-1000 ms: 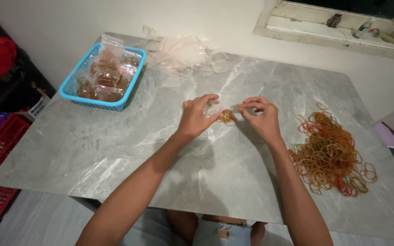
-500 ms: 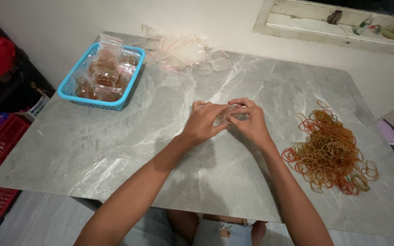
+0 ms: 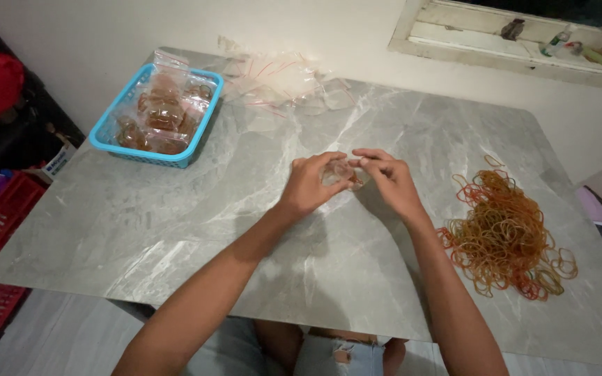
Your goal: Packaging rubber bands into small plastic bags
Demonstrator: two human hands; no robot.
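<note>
Left hand (image 3: 309, 185) and right hand (image 3: 390, 179) both pinch a small clear bag (image 3: 341, 174) of rubber bands, held just above the grey surface (image 3: 175, 230) at centre. Risk: a slackened grip at the bag mouth could spill bands.

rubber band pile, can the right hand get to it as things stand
Probably yes: the rubber band pile lies on the table beside the right hand, nothing between, though that hand is pinching a small clear bag.
</note>
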